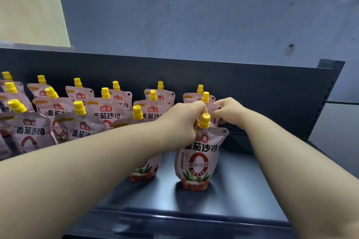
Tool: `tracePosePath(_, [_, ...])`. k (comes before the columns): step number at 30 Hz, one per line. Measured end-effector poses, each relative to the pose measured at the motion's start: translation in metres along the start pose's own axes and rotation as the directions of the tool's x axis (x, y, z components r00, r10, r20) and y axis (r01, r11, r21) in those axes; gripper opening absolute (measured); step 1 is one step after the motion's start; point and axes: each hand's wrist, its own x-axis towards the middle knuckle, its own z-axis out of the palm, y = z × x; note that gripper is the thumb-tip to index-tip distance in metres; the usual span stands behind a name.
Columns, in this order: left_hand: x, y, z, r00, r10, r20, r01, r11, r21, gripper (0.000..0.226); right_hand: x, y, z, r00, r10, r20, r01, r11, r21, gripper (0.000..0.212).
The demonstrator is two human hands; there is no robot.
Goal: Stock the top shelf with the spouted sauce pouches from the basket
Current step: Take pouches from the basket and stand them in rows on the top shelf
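Pink sauce pouches with yellow spout caps stand in rows on the dark top shelf (239, 190). The front pouch (198, 161) stands upright near the shelf's right part. My left hand (184, 120) grips its top left corner beside the yellow cap (204, 120). My right hand (229, 111) pinches the top right corner of the pouch behind it (205, 97), whose body is mostly hidden by my hands. Another pouch (144, 169) stands left of the front one, partly covered by my left forearm. The basket is out of view.
Several rows of the same pouches (81, 122) fill the shelf's left and middle. The shelf's dark back panel (252, 87) and slotted right upright (326, 99) bound the space. A grey wall (194, 15) rises behind.
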Motion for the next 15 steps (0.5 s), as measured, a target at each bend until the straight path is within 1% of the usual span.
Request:
tracePosePath(3, [0.003,-0.004,-0.001,1.0,-0.014,-0.002,0.014,1.0,0.024,0.03,0.002,-0.002,-0.002,1.0,0.014,0.014,-0.014,0.999,-0.044,0.004])
tracePosePath(7, [0.006,-0.007,-0.004,0.998,-0.051,0.027,0.05,0.998,0.037,0.028,0.002,-0.004,-0.001,1.0,0.019,0.003,-0.019,0.996,-0.087,0.011])
tracePosePath(13, [0.01,-0.004,-0.006,0.991,-0.091,0.099,0.077,0.987,0.143,0.007,-0.001,-0.007,-0.002,0.999,0.029,-0.016,-0.031,0.989,-0.146,0.007])
tracePosePath(15, [0.011,-0.004,-0.005,0.987,-0.112,0.119,0.092,0.983,0.16,0.005,-0.003,-0.009,-0.003,0.999,0.021,-0.028,-0.026,0.984,-0.176,0.008])
